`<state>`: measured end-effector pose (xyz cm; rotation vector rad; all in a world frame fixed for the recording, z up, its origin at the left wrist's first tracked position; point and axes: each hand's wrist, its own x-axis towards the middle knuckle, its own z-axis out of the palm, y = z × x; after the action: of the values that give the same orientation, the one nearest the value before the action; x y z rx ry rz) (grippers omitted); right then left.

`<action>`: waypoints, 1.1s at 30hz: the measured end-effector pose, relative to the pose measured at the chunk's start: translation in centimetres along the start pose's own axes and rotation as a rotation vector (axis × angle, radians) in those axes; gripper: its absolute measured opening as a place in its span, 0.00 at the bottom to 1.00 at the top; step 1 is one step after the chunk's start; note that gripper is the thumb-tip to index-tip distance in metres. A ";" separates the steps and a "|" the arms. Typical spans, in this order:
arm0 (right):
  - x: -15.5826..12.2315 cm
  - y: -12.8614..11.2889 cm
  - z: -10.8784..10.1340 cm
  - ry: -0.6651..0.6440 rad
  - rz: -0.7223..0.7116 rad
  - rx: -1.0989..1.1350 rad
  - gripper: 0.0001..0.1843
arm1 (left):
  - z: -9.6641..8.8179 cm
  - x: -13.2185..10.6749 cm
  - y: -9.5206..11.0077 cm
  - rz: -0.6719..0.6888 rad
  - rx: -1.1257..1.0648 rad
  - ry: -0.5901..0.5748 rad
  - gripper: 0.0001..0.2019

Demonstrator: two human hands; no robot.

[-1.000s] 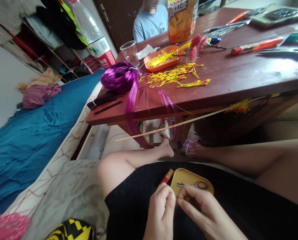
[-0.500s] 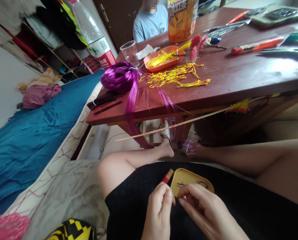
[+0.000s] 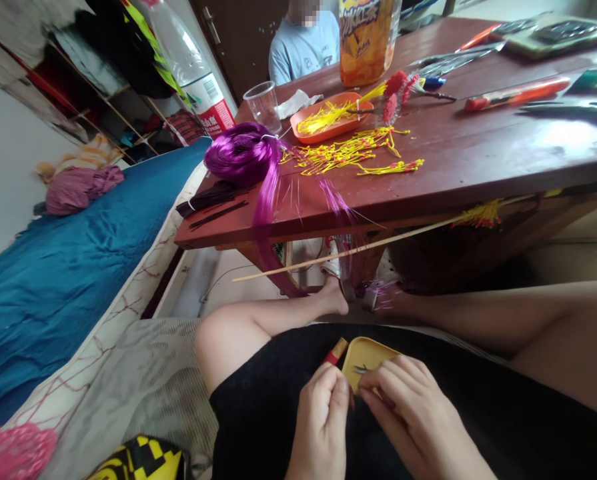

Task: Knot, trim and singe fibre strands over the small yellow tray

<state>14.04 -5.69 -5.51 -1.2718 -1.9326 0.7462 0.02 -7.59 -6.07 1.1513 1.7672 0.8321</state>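
Observation:
My left hand (image 3: 323,407) is closed over my lap, thumb pressed on the curled fingers. A small dark tip shows below its thumb, but I cannot make out what it pinches. A red and gold stick-like piece (image 3: 336,351) lies just beyond the knuckles; whether the hand touches it is unclear. Close by on the right, my right hand (image 3: 403,400) pinches thumb and forefinger together, and whatever is between them is too small to see. Under and behind it sits a yellow tray (image 3: 365,347) on the black cloth (image 3: 263,413), with small metal scissors (image 3: 362,369) partly hidden.
On the red-brown table (image 3: 453,153) lie a purple fibre bundle (image 3: 241,153), yellow-stemmed strands (image 3: 348,150), an orange dish (image 3: 318,137), a cup (image 3: 264,107) and a drink bottle (image 3: 365,43). A thin stick (image 3: 353,250) juts below the edge. Behind sits a person (image 3: 303,50).
My right hand has turned and its fingers have closed down, covering the scissors' handle loops. My left hand has barely shifted.

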 end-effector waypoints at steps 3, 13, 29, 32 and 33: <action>0.0 0.0 0.1 0.034 -0.044 -0.025 0.06 | -0.3 0.3 0.4 0.014 0.018 0.018 0.18; 0.1 0.2 0.2 0.086 -0.102 -0.085 0.06 | -0.6 0.5 0.0 0.165 0.111 -0.012 0.14; -0.7 0.6 0.5 0.101 0.149 0.106 0.08 | -2.4 1.1 2.3 0.511 0.403 -0.106 0.13; -0.7 0.7 0.5 0.068 0.099 0.106 0.07 | -1.8 1.0 2.1 0.446 0.313 -0.186 0.07; -0.7 0.7 0.4 0.055 0.074 0.099 0.07 | -1.7 1.0 2.1 0.452 0.317 -0.176 0.06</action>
<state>14.27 -6.13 -6.48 -1.2956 -1.7909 0.8259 -0.96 -6.11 -3.86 1.8216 1.5479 0.6901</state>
